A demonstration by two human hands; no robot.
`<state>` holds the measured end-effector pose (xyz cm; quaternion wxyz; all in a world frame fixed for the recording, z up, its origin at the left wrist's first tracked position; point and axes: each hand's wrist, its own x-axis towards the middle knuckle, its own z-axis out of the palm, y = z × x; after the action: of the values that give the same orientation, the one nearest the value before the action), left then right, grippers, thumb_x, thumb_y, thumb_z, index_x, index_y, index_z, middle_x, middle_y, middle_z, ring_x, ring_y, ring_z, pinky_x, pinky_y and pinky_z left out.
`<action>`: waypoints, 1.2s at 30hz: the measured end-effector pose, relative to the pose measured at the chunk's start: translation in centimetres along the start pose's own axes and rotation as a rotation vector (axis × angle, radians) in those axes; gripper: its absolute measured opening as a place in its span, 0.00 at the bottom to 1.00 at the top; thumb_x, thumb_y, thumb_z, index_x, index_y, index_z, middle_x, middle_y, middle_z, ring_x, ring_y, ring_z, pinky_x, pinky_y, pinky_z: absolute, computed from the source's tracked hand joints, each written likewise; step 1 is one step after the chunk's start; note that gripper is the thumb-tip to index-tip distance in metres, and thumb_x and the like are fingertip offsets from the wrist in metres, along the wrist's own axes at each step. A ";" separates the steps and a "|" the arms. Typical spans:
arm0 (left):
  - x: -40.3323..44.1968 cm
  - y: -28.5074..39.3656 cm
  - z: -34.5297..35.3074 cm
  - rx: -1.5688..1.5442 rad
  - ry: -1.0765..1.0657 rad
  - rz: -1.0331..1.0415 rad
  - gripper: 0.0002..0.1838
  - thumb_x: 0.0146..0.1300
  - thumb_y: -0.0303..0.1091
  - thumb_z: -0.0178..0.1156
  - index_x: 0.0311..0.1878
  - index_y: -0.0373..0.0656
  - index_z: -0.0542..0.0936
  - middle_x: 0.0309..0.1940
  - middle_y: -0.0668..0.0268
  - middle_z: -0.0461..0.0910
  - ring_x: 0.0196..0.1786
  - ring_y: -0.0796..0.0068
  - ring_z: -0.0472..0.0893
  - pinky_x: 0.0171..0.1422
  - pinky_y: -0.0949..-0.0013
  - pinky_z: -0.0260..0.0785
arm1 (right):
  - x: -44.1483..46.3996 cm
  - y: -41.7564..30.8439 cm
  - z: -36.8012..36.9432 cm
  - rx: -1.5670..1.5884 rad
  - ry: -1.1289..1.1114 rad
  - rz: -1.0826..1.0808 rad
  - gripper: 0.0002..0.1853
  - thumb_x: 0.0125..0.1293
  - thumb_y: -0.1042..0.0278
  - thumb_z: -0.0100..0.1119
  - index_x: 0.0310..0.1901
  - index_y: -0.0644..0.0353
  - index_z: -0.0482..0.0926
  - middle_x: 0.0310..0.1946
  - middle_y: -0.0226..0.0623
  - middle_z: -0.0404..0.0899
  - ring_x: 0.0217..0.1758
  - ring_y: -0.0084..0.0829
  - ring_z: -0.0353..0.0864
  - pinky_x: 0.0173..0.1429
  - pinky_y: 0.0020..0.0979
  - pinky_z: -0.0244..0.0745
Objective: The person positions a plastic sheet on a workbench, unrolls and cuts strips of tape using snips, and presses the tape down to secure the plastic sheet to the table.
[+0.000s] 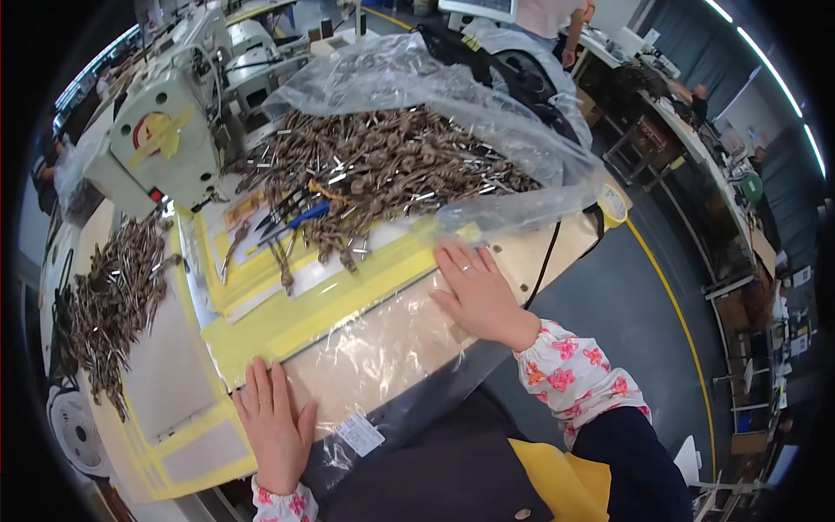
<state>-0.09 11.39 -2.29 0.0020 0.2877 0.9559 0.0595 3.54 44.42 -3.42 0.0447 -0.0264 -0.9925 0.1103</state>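
Note:
My left hand lies flat, fingers extended, on the near left part of a clear plastic bag at the table's front edge. My right hand rests open on the bag's right end, a ring on one finger. A white printed label shows on the bag where it hangs over the edge. Just beyond the hands runs a wide strip of yellow tape. Behind it lies a large heap of brown knotted cords with metal tips, partly under clear plastic sheeting.
A sewing machine stands at the back left. A second pile of cords lies on the left. A blue-handled tool sits before the heap. A tape roll is at the right corner, a fan at lower left. Another person stands behind.

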 end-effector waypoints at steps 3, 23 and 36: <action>0.8 0.6 -0.6 -0.022 0.015 0.014 0.37 0.57 0.43 0.58 0.65 0.32 0.60 0.68 0.48 0.54 0.70 0.48 0.53 0.70 0.43 0.40 | 0.2 -0.2 0.7 -0.003 0.089 0.028 0.34 0.64 0.52 0.49 0.63 0.73 0.58 0.65 0.54 0.57 0.70 0.53 0.51 0.71 0.49 0.45; 2.0 0.6 1.4 -0.077 0.007 0.113 0.39 0.59 0.45 0.57 0.69 0.37 0.55 0.70 0.50 0.49 0.72 0.49 0.49 0.72 0.47 0.38 | -1.3 3.6 0.4 -0.031 0.066 0.086 0.32 0.65 0.53 0.48 0.63 0.68 0.60 0.64 0.51 0.60 0.69 0.49 0.54 0.71 0.49 0.45; 0.7 1.5 0.3 -0.152 -0.086 0.123 0.48 0.46 0.55 0.66 0.67 0.43 0.59 0.70 0.48 0.48 0.71 0.41 0.47 0.69 0.38 0.37 | -0.7 -2.8 -0.2 0.188 0.015 -0.349 0.26 0.60 0.59 0.57 0.57 0.64 0.69 0.60 0.50 0.65 0.64 0.47 0.63 0.64 0.45 0.59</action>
<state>0.19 13.04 -2.36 0.0609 0.3473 0.9281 0.1194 4.15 41.73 -2.70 0.0729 0.1494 -0.9671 0.1927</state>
